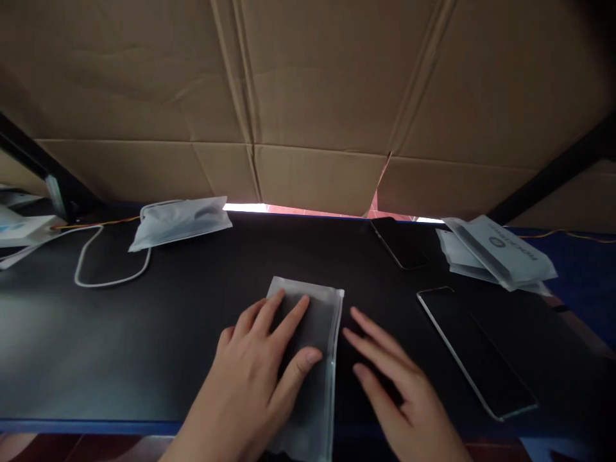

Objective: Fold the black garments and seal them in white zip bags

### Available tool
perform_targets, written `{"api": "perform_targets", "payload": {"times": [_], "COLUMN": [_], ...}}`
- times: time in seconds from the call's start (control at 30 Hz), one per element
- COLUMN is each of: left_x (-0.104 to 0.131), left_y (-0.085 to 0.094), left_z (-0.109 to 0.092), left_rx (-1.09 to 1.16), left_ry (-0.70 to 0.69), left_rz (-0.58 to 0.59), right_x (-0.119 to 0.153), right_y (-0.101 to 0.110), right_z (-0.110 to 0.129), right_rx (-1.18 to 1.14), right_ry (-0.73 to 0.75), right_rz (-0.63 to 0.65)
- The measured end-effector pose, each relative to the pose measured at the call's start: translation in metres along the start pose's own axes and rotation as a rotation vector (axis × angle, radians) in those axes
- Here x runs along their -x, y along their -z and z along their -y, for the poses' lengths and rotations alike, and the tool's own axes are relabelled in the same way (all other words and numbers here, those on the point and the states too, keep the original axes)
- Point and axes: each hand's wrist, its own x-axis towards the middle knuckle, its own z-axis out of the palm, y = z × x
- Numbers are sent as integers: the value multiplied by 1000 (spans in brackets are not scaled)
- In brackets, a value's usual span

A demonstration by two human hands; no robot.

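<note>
A frosted plastic zip bag (315, 398) lies flat on the black table in front of me, its zip strip running along the right side. My left hand (257, 359) rests on the bag with fingers spread, pressing it against the table. Just right of the zip edge, my right hand (397, 385) hovers with fingers apart and nothing in them. Whether the bag contains anything cannot be made out. To the right of that hand lies a large phone (476, 353) with a dark screen. Behind it is a smaller dark phone (398, 242).
Several printed frosted bags (510, 253) are piled at the back right. A filled white pouch (185, 221) lies back left beside a looped white cable (113, 282). A white box (29, 231) sits at far left. Cardboard (308, 83) walls off the table's far edge.
</note>
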Motion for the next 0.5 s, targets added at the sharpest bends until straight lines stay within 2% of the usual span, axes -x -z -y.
{"api": "perform_targets", "payload": {"times": [0.07,0.13,0.2,0.3,0.37,0.5], "left_x": [-17,-40,-63,-88,-94,-93], "left_y": [11,18,19,11,5,6], "left_z": [-5,-14,-25,-35,-36,-29], "left_rx": [-22,-49,-63,-42,-19,81], "left_ry": [47,58,29,-27,-27,0], "left_rz": [-16,2,60,142,157,138], "right_x": [-1,-12,-30,-55,-62,-56], "right_y": [7,8,6,6,9,8], "right_z": [-7,-5,4,17,18,9], "right_rx": [56,69,59,60,46,-101], "right_ry": [-106,-166,-183,-215,-213,-167], "right_rz": [-157,-178,-108,-52,11,137]}}
